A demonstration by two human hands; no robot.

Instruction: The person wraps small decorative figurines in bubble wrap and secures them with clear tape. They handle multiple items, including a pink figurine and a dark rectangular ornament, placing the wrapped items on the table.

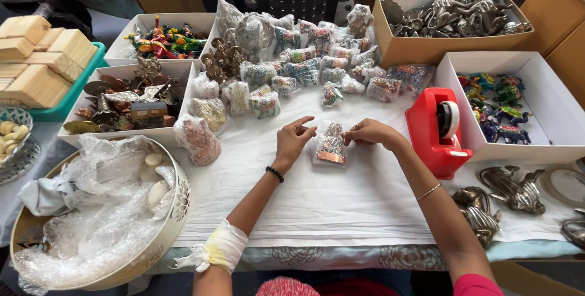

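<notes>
We see the left hand (292,140) and the right hand (370,132) meeting at a small figurine wrapped in bubble wrap (330,144), which stands upright on the white cloth (317,198) at table centre. Both hands pinch its upper edges with narrow fingertip grips, one from each side. A red tape dispenser (437,131) stands just right of the right hand. More wrapped pieces (292,64) lie behind. A round bowl of bubble wrap (91,210) sits at the near left.

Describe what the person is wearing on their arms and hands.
The left hand has a black bead bracelet at the wrist and a white, yellow-stained bandage near the elbow. The right hand has a thin bangle; a pink sleeve covers the upper arm.
</notes>
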